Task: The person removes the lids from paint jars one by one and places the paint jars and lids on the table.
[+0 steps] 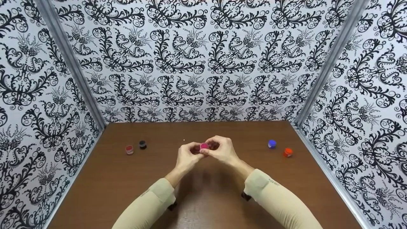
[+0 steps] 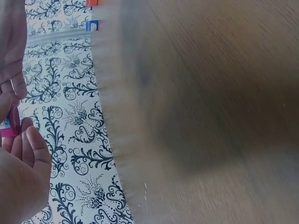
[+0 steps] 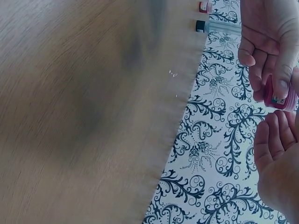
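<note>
A small pink jar [image 1: 203, 146] with a label on its side is held up over the middle of the table, between the two hands. The left hand [image 1: 187, 156] grips it from the left, and its thumb lies along the label in the right wrist view, where the jar [image 3: 275, 97] shows its ribbed rim. From the other side the right hand [image 1: 223, 149] holds the same jar, thumb at its near edge. Both hands' fingers curl behind it and are partly hidden.
A red jar [image 1: 129, 149] and a black-lidded jar [image 1: 142, 144] stand at the left of the brown table [image 1: 127, 181]. Toward the right are a blue jar [image 1: 272, 144] and an orange jar [image 1: 288, 152]. Patterned walls [image 1: 197, 63] enclose the back and sides.
</note>
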The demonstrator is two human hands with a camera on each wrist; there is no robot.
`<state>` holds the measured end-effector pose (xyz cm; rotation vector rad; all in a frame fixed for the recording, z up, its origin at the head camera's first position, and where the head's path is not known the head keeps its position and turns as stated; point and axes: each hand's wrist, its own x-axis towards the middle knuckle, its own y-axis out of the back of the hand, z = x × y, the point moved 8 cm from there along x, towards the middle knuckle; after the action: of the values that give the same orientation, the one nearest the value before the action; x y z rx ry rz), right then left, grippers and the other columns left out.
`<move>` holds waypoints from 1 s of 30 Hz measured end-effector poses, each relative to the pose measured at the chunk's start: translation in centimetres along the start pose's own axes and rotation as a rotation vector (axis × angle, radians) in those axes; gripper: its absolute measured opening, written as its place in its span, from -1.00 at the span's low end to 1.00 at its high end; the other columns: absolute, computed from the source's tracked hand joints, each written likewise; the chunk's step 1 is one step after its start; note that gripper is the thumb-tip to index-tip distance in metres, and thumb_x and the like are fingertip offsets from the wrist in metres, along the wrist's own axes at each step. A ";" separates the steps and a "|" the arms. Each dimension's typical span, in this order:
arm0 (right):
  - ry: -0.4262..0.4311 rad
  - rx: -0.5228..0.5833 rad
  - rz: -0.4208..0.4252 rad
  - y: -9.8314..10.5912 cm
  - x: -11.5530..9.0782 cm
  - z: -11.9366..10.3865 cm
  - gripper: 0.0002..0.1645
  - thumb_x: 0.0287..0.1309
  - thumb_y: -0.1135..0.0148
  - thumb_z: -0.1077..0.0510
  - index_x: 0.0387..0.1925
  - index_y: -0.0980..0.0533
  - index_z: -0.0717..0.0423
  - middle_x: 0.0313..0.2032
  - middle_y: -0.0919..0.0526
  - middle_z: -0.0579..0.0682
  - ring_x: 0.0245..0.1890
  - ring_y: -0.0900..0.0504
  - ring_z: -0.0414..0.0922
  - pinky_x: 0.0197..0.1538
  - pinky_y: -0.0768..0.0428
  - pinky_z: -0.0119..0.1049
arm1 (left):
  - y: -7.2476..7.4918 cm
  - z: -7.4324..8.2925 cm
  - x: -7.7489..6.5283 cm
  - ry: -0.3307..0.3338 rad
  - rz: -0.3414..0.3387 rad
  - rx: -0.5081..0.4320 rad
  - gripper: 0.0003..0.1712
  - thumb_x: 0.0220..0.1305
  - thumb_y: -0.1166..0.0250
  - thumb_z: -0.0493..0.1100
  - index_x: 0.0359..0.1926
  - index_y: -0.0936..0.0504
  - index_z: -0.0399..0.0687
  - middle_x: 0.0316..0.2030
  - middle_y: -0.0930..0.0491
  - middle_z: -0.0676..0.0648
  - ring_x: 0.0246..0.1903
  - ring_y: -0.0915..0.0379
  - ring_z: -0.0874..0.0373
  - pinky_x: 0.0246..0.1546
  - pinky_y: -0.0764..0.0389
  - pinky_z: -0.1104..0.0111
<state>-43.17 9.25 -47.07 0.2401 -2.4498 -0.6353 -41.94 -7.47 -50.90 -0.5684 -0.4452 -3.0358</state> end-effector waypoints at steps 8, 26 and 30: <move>0.113 -0.056 -0.032 0.1 0.0 -0.8 -0.70 0.17 -0.76 0.07 -0.12 -0.87 0.11 -0.35 -0.81 0.09 -0.36 -0.76 -0.01 -0.23 -0.72 -0.39 | -0.2 0.1 0.1 -0.031 -0.027 -0.008 -0.69 0.17 -0.73 -0.23 -0.08 -0.89 -0.24 -0.22 -0.91 -0.22 -0.22 -0.85 -0.09 -0.17 -0.79 0.44; 0.126 0.003 -0.067 -0.2 0.3 -0.7 -0.70 0.12 -0.69 0.23 -0.08 -0.86 0.18 -0.26 -0.84 0.14 -0.27 -0.80 -0.08 -0.15 -0.79 -0.44 | -0.5 0.2 0.1 -0.046 -0.069 -0.033 -0.70 0.22 -0.65 -0.28 -0.02 -0.90 -0.25 -0.22 -0.91 -0.22 -0.27 -0.81 0.19 -0.08 -0.87 0.20; 0.133 0.024 -0.075 -0.3 0.3 -0.7 -0.70 0.12 -0.68 0.24 -0.08 -0.86 0.19 -0.25 -0.84 0.16 -0.25 -0.80 -0.07 -0.13 -0.83 -0.39 | -0.5 0.1 0.1 -0.044 -0.074 -0.013 -0.69 0.23 -0.64 -0.26 0.00 -0.91 -0.21 -0.22 -0.92 -0.19 -0.28 -0.80 0.26 -0.09 -0.85 0.30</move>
<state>-43.02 8.66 -46.53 0.3735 -2.3303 -0.6022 -42.01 -6.95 -50.88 -0.6348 -0.4580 -3.1040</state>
